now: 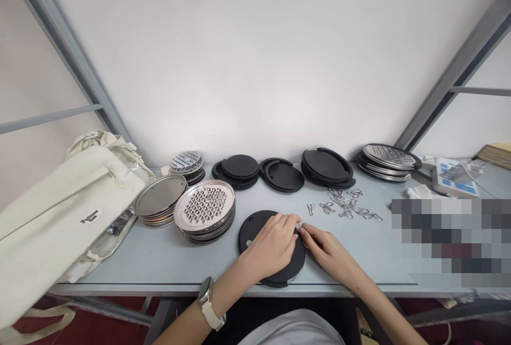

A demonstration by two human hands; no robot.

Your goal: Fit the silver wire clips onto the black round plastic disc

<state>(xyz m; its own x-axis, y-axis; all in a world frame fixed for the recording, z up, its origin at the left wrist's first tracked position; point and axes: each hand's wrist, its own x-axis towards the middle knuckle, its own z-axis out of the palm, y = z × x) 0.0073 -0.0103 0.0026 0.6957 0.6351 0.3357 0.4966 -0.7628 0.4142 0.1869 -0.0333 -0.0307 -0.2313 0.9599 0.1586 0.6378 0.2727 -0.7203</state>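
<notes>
My left hand [269, 244] lies over a round black disc [251, 230] on the table, its fingertips reaching the disc's far rim. My right hand [323, 249] comes in from the right, fingertips pinched on a small silver metal clip [299, 226] at that rim, close to my left fingers. Several loose wire clips [345, 204] lie in a heap just beyond my right hand. A stack of round steel graters [204, 209] stands to the left of the disc.
Stacks of black discs [239, 166] and graters [389, 156] line the back of the grey table [120, 265] against a white wall panel [255, 57]. A cream canvas bag [67, 201] lies at the left. A pixelated patch [451, 244] hides the right side.
</notes>
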